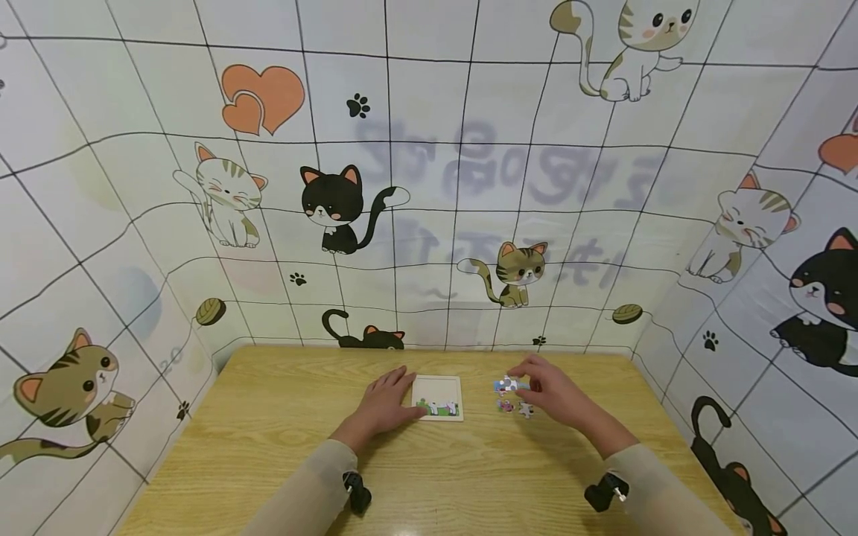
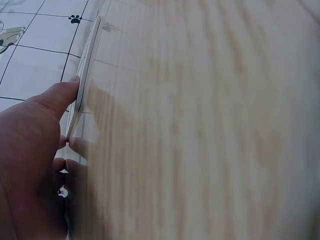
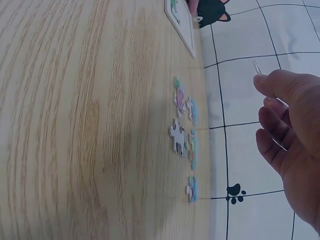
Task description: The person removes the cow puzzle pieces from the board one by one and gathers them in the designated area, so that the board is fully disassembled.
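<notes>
A shallow white puzzle tray (image 1: 437, 388) lies on the table, with joined pieces (image 1: 439, 409) in green, white and dark tones along its near side. My left hand (image 1: 383, 402) rests at the tray's left edge; its thumb (image 2: 64, 95) lies over the rim and the fingers stretch out beside it. To the right, my right hand (image 1: 546, 387) is raised over several loose jigsaw pieces (image 1: 505, 406). It pinches a thin puzzle piece (image 3: 257, 68), seen nearly edge-on at the thumb tip in the right wrist view. One loose piece (image 3: 177, 137) shows a plain greyish face.
The wooden table (image 1: 415, 476) ends at a back wall covered by a white cloth (image 1: 429, 193) with a grid and cartoon cats. Similar cloth hangs on both sides. Small black devices (image 1: 357, 493) are strapped at both wrists.
</notes>
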Action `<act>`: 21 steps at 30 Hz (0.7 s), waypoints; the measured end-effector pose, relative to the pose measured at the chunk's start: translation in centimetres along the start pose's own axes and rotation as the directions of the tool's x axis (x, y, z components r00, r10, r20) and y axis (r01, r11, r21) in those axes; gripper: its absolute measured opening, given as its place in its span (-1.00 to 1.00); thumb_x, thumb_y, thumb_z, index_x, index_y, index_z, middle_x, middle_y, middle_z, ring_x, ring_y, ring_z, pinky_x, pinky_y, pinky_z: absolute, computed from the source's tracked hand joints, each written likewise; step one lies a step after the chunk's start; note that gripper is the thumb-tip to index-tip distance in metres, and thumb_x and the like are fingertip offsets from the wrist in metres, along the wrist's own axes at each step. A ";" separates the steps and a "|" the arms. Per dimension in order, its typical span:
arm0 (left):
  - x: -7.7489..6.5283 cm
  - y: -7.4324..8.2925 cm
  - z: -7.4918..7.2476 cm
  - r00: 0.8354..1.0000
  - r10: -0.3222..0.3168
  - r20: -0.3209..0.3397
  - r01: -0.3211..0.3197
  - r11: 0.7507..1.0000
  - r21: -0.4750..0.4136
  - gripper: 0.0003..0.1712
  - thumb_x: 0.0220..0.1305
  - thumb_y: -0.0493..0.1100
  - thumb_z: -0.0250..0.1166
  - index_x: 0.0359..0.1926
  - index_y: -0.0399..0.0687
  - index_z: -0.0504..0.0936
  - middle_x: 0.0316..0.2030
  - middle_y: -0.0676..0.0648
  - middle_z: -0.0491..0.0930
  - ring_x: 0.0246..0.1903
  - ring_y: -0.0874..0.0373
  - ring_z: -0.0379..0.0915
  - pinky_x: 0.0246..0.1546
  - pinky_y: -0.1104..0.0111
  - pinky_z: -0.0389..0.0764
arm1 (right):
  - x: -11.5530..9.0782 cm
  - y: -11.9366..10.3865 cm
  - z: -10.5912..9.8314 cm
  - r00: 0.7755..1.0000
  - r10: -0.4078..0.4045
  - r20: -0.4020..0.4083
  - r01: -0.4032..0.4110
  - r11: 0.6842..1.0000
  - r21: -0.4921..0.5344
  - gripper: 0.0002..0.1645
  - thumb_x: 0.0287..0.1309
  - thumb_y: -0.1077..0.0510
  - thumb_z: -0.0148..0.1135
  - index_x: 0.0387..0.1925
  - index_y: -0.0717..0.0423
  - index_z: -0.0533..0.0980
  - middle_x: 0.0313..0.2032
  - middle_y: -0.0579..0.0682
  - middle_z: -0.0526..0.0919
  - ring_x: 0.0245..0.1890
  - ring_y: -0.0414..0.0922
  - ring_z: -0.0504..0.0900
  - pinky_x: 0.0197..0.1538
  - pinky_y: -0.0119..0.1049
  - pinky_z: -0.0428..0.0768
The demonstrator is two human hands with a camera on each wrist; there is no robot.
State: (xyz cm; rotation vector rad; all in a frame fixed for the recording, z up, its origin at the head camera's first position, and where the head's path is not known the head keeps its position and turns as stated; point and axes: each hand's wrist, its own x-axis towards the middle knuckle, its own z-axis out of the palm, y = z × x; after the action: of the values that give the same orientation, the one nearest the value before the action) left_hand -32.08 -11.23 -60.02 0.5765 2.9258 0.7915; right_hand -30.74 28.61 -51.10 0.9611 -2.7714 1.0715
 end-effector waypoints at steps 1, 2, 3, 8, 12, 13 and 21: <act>0.1 -0.1 0.1 1.000 0.001 -0.003 -0.001 1.000 0.000 0.07 0.41 0.43 0.42 0.70 -0.02 0.35 0.71 -0.24 0.16 0.67 -0.31 0.04 0.58 -0.34 0.09 | -0.1 0.1 -0.1 1.000 0.008 0.004 -0.008 1.000 -0.003 -0.60 0.48 0.31 0.43 0.28 0.19 0.66 0.02 0.04 0.58 -0.42 -0.24 0.43 -0.35 -0.30 0.53; 0.0 0.0 0.0 1.000 0.000 -0.002 0.000 1.000 0.001 0.07 0.41 0.42 0.43 0.70 -0.02 0.35 0.70 -0.24 0.17 0.67 -0.31 0.05 0.57 -0.35 0.10 | -0.2 0.1 -0.2 1.000 0.020 0.009 -0.020 1.000 -0.004 -0.60 0.48 0.30 0.43 0.28 0.19 0.66 0.02 0.04 0.58 -0.42 -0.24 0.43 -0.35 -0.29 0.53; 0.0 0.1 -0.1 1.000 -0.005 0.003 0.005 1.000 0.000 0.06 0.42 0.41 0.43 0.70 -0.02 0.35 0.71 -0.24 0.16 0.68 -0.30 0.04 0.58 -0.33 0.09 | -0.3 0.2 -0.3 0.999 0.029 0.013 -0.029 1.000 -0.008 -0.60 0.49 0.29 0.43 0.29 0.18 0.66 0.03 0.03 0.58 -0.42 -0.24 0.43 -0.35 -0.29 0.52; -0.2 0.3 -0.3 1.000 -0.005 0.006 0.005 1.000 -0.004 0.07 0.44 0.44 0.39 0.72 -0.01 0.32 0.72 -0.24 0.15 0.68 -0.30 0.02 0.59 -0.34 0.08 | -0.9 0.6 -1.0 0.998 0.053 0.018 -0.053 0.999 0.005 -0.61 0.50 0.28 0.42 0.28 0.21 0.65 0.06 0.07 0.59 -0.43 -0.24 0.42 -0.35 -0.28 0.51; 0.1 -0.4 0.3 1.000 0.018 -0.024 -0.018 1.000 -0.006 0.10 0.41 0.51 0.36 0.70 -0.02 0.34 0.70 -0.25 0.17 0.66 -0.33 0.05 0.56 -0.37 0.10 | -1.3 1.0 -1.4 0.998 0.062 0.005 -0.062 0.998 0.018 -0.65 0.47 0.31 0.44 0.21 0.21 0.67 0.03 0.11 0.61 -0.42 -0.23 0.43 -0.37 -0.28 0.51; 0.2 -0.5 0.4 0.999 0.018 -0.027 -0.018 1.000 -0.009 0.10 0.41 0.52 0.35 0.71 0.00 0.34 0.71 -0.25 0.17 0.67 -0.33 0.04 0.56 -0.37 0.10 | -1.4 1.1 -1.5 0.998 0.068 0.005 -0.068 0.997 0.022 -0.66 0.46 0.31 0.44 0.21 0.20 0.67 0.03 0.12 0.61 -0.42 -0.23 0.44 -0.37 -0.28 0.51; -0.2 -0.3 0.3 0.999 0.037 -0.034 -0.037 0.999 -0.006 0.09 0.43 0.52 0.33 0.70 -0.01 0.35 0.69 -0.26 0.20 0.64 -0.34 0.08 0.52 -0.38 0.14 | -2.0 1.7 -2.0 0.989 0.142 0.027 -0.143 0.989 0.035 -0.68 0.46 0.32 0.44 0.18 0.25 0.68 0.02 0.17 0.63 -0.34 -0.18 0.49 -0.32 -0.29 0.55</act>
State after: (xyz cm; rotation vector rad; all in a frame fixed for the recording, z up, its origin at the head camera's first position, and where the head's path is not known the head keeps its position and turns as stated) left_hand -32.01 -11.42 -60.42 0.6242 2.9497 0.8231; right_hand -30.41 31.89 -51.05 0.7944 -2.8882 1.1392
